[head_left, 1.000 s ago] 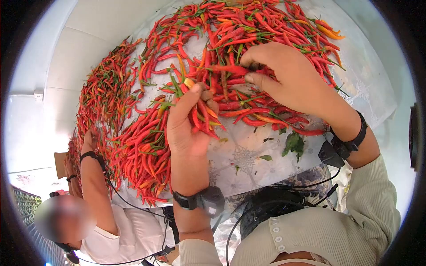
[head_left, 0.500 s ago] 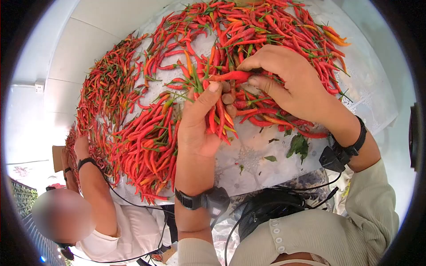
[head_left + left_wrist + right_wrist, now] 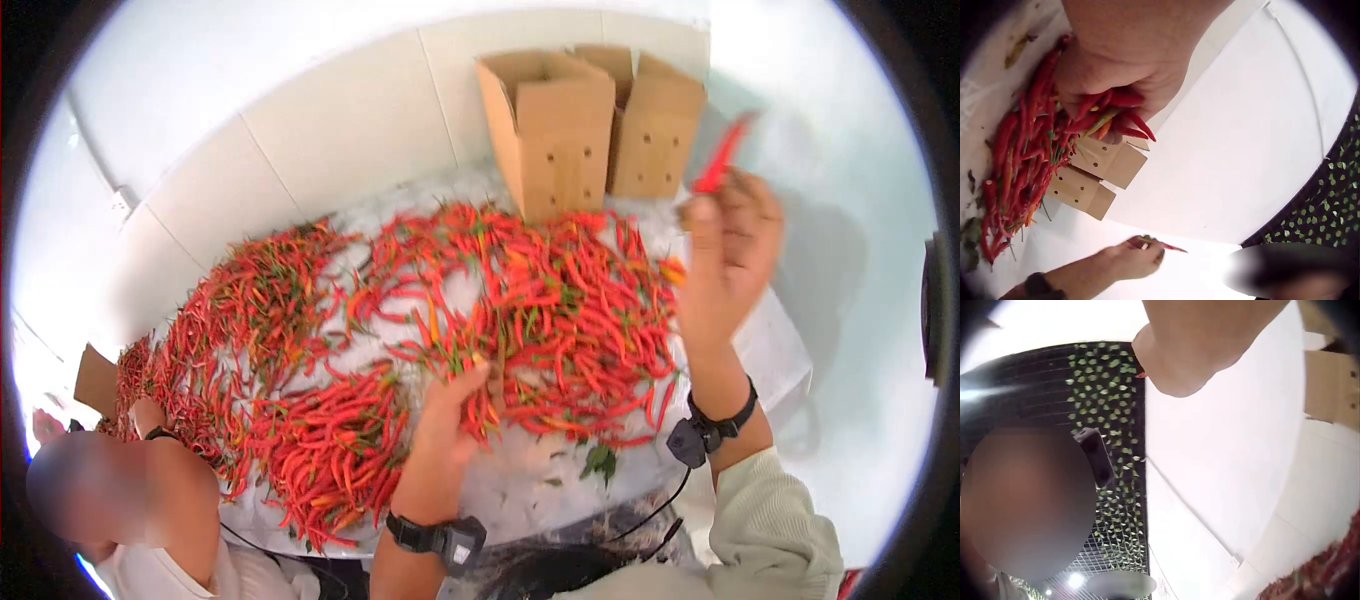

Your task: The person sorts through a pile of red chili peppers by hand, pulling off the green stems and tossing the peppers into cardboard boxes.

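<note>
In the head view my left hand [image 3: 447, 410] is low over the near edge of the chili pile [image 3: 590, 330]. Its fingers curl round a small bunch of red chilies [image 3: 1110, 115], best seen in the left wrist view, with a yellowish one among them. My right hand [image 3: 735, 250] is raised off to the right, above the table and beside the wall. Between thumb and fingers it pinches one red chili [image 3: 722, 158], whose tip points up. The right wrist view shows only the back part of that hand [image 3: 1179, 356], the chili mostly hidden.
Two open cardboard boxes [image 3: 565, 150] stand behind the pile. A neater heap of chilies [image 3: 330, 440] lies left of my left hand, and more chilies [image 3: 260, 290] spread further left. Another person's arm [image 3: 185, 500] reaches in there. Green leaves [image 3: 600, 460] lie near the table's front edge.
My right hand has left the pile and risen to the right with a chili. The left hand still holds its bunch. The head view has tilted up, bringing the boxes into sight.
</note>
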The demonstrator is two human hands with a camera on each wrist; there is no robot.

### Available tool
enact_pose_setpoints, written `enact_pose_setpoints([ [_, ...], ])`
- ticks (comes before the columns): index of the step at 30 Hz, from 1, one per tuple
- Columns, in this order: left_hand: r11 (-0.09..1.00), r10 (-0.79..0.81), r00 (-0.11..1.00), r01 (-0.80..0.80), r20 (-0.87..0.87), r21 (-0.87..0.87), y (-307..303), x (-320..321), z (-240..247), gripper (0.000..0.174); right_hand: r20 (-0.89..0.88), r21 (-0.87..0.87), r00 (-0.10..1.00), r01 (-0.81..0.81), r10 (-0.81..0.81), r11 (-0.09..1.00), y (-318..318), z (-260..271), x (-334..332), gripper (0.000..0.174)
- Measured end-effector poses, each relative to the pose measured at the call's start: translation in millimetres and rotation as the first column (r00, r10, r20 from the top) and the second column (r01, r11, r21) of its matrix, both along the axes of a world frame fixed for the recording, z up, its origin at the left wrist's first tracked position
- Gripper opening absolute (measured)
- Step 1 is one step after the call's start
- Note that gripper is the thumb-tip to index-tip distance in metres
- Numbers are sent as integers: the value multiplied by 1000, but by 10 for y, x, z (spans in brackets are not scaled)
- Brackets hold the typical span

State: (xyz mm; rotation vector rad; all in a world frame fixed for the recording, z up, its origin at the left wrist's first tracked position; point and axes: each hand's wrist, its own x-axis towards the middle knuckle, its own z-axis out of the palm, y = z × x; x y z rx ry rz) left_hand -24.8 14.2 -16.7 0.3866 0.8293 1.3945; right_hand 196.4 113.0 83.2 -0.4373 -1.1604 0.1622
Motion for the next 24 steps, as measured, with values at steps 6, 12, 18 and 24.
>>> enact_pose_setpoints([
  [6,999,-17,999,16,27,33,-59,34,117,16,-163,488,966,256,-200,834,132,1222,21,33],
  [12,998,24,1000,-23,-12,57,-4,-52,-8,16,531,-66,776,437,-340,897,1275,959,-295,29],
  [18,992,-16,1000,18,-17,123,4,5,35,19,701,-314,700,129,138,941,419,-85,-398,25],
  [24,985,4,1000,-4,-1,170,57,64,-7,22,833,-512,183,-106,523,852,-424,-706,-473,26],
])
